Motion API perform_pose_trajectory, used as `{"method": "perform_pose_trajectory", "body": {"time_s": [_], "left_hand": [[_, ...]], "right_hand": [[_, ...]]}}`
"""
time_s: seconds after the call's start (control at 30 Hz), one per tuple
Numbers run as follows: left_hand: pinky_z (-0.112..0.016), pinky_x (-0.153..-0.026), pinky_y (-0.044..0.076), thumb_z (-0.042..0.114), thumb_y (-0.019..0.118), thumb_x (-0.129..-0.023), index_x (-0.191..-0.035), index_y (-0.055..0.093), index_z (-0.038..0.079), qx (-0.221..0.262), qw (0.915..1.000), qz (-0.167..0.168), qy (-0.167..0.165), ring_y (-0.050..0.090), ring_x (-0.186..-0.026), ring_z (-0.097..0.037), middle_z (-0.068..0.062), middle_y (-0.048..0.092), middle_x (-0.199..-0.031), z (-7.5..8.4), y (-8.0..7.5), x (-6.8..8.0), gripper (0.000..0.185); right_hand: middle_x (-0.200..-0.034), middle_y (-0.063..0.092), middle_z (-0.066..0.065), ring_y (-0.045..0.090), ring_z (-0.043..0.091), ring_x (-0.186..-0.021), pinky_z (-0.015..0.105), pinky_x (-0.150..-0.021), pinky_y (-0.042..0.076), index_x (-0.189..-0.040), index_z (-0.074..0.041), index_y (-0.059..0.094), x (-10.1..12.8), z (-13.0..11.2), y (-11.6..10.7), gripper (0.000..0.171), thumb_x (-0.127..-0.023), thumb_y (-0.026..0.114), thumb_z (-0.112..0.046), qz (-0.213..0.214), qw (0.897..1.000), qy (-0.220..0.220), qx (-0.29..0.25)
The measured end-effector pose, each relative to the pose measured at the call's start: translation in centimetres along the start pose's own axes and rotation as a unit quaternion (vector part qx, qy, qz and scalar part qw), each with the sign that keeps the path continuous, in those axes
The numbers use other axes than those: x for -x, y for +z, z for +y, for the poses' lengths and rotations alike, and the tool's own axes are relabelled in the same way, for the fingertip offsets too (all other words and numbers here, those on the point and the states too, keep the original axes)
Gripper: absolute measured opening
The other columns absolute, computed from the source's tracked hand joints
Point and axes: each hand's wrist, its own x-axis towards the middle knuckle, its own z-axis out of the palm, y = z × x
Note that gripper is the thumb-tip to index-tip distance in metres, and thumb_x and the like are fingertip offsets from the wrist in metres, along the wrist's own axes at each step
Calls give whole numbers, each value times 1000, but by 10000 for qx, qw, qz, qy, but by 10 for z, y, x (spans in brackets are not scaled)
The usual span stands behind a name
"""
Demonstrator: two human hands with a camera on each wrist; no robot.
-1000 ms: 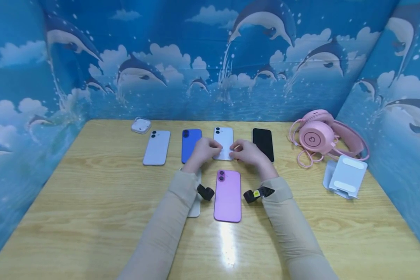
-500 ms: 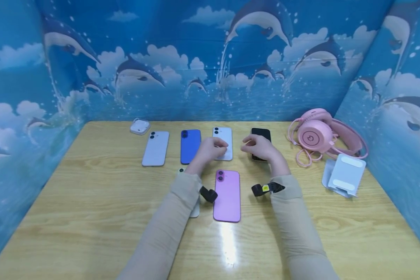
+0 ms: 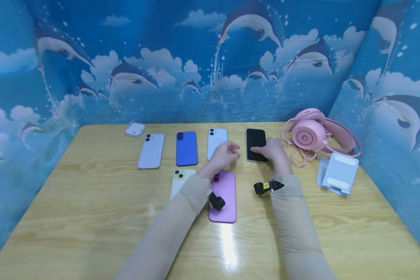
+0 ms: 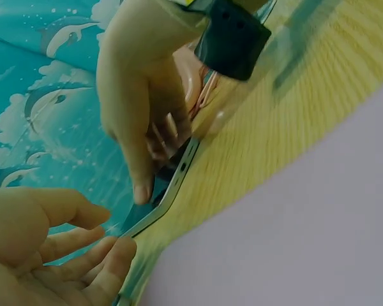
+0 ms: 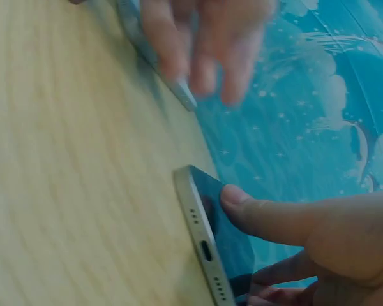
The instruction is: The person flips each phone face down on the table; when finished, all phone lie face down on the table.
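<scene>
In the head view the left forearm hides the near half of the pale yellow phone (image 3: 181,179) and a corner of the pink phone (image 3: 224,196), while the right hand (image 3: 273,149) covers the near right corner of the black phone (image 3: 255,144). In the right wrist view the left hand (image 5: 204,38) is blurred and cut off by the top edge, as is the light phone (image 5: 154,57) beneath it. The white earbud case (image 3: 135,129) is too small to make out.
</scene>
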Motion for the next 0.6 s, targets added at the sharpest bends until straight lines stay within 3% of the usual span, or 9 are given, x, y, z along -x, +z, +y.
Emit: {"method": "perform_pose_trajectory", "body": {"time_s": [0.23,0.43,0.6], "left_hand": [[-28,-84,49,1,65,-84,-125,56,3,160,9997,88,-147,59,-99,-22,-10,62,-108,5,27,-2,42],[-24,-84,51,-3,62,-83,-129,55,-2,290,9994,138,-131,60,-103,-22,-14,59,-118,1,35,1,46],[-21,-83,50,-2,61,-85,-129,55,-2,423,9990,142,-46,59,-102,-19,-13,60,-119,-1,36,0,44]], "right_hand": [[-120,48,34,44,41,-111,49,-97,40,-122,18,50,-1,-1,6,73,-83,72,-40,73,9999,7,-107],[-111,58,30,55,34,-96,46,-89,46,-114,15,56,1,-2,5,61,-78,78,-28,-177,9982,-280,-508],[-120,56,30,53,37,-108,47,-98,42,-125,16,50,1,-2,0,62,-82,74,-22,-344,9965,-313,-699]]}}
